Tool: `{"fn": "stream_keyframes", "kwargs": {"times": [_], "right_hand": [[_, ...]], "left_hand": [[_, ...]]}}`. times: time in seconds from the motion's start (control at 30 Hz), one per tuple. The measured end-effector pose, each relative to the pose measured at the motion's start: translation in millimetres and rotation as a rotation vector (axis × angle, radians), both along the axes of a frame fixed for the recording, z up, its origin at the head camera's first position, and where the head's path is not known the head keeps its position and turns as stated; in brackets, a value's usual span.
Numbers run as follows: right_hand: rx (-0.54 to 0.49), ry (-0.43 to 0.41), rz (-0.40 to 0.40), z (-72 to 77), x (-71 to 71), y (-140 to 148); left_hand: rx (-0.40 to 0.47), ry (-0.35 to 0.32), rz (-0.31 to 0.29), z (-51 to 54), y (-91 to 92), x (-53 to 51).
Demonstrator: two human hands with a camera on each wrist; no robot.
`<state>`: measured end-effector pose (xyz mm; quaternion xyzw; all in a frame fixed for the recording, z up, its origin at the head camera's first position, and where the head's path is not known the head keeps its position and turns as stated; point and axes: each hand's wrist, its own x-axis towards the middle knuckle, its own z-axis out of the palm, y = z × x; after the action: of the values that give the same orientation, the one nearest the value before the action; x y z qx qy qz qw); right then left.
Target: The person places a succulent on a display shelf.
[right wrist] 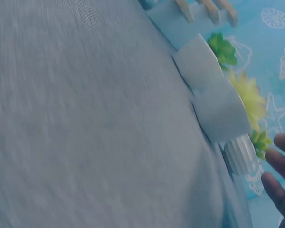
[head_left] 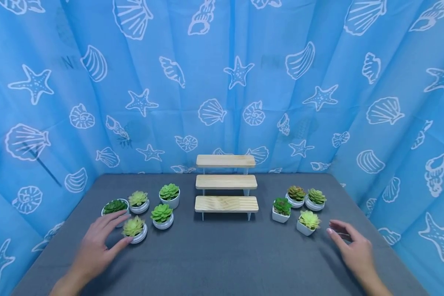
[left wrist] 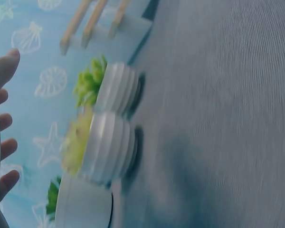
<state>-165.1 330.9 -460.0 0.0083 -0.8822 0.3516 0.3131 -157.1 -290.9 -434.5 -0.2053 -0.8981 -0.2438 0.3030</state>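
Observation:
My left hand (head_left: 100, 242) hovers over the near-left potted succulents, thumb and fingers spread around a yellow-green succulent in a ribbed white pot (head_left: 134, 228). Partly behind its fingers stands a dark green succulent in a white pot (head_left: 114, 206). In the left wrist view the fingers (left wrist: 8, 148) are apart from the ribbed pot (left wrist: 109, 147). On the other side, my right hand (head_left: 352, 248) is held in the air, fingers slightly bent and holding nothing. Nearest to it is a pale yellow-green succulent in a square white pot (head_left: 308, 223); a gap separates them.
A three-tier wooden stand (head_left: 226, 182) rises at the back centre of the grey table (head_left: 225, 255). More succulents are grouped left, such as a bright green one (head_left: 162, 213), and right, including a reddish one (head_left: 296, 195). A blue shell-print curtain (head_left: 214, 90) encloses the back and sides.

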Motion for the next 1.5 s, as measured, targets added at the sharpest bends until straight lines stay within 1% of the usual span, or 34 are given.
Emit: {"fn": "stream_keyframes", "kwargs": {"times": [0.1,0.2,0.3,0.4,0.53,0.63,0.7,0.8,0.83,0.87,0.9,1.0,1.03,1.07,1.1,1.13,1.23,1.3,1.4,1.5], "right_hand": [[-0.058,-0.043,-0.069,0.0,-1.9,-7],[-0.119,-0.100,-0.117,-0.5,-4.5,-13],[-0.169,-0.167,-0.124,-1.9,-7.2,-19],[-0.214,-0.223,-0.086,-3.4,-9.2,-23],[-0.261,-0.288,-0.019,-4.0,-11.6,-25],[-0.304,-0.381,0.033,-4.8,-14.7,-27],[-0.331,-0.444,0.060,-5.5,-16.7,-27],[-0.351,-0.506,0.069,-7.2,-19.8,-26],[-0.350,-0.510,0.072,-8.2,-21.0,-25],[-0.345,-0.514,0.071,-8.8,-21.7,-25],[-0.341,-0.520,0.069,-9.5,-22.7,-25],[-0.314,-0.524,0.067,-11.4,-24.6,-25],[-0.303,-0.528,0.066,-11.5,-25.2,-25],[-0.289,-0.532,0.065,-11.6,-25.6,-25],[-0.269,-0.541,0.063,-11.7,-26.3,-25],[-0.245,-0.544,0.059,-12.1,-26.9,-25],[-0.179,-0.543,0.041,-14.2,-28.8,-25],[-0.143,-0.527,0.026,-15.9,-29.8,-25],[-0.137,-0.490,-0.001,-17.9,-28.8,-25],[-0.148,-0.468,-0.021,-18.6,-30.6,-28]], "left_hand": [[0.009,0.009,-0.029,0.9,12.3,-3.0],[0.022,0.028,-0.058,1.4,24.7,-6.0],[0.050,0.048,-0.087,3.4,35.9,-8.9],[0.093,0.044,-0.115,5.8,45.7,-11.1],[0.158,0.000,-0.142,8.3,56.6,-14.3],[0.208,-0.029,-0.158,10.7,63.8,-15.6],[0.242,-0.032,-0.175,11.8,69.3,-16.1],[0.272,-0.045,-0.185,13.8,78.7,-16.5],[0.295,-0.055,-0.191,14.2,82.1,-16.8],[0.325,-0.075,-0.193,17.1,86.7,-15.4],[0.357,-0.107,-0.195,17.3,89.7,-15.8],[0.487,-0.188,-0.232,16.9,98.0,-18.2],[0.528,-0.211,-0.252,17.2,101.0,-19.3],[0.556,-0.234,-0.260,17.2,104.0,-20.6],[0.581,-0.244,-0.275,14.4,105.7,-23.6],[0.602,-0.251,-0.285,14.1,109.0,-24.9],[0.653,-0.284,-0.281,12.2,119.1,-27.8],[0.684,-0.315,-0.268,10.2,126.4,-28.9],[0.720,-0.365,-0.262,5.1,137.3,-30.3],[0.741,-0.414,-0.239,0.1,144.2,-34.1]]}}
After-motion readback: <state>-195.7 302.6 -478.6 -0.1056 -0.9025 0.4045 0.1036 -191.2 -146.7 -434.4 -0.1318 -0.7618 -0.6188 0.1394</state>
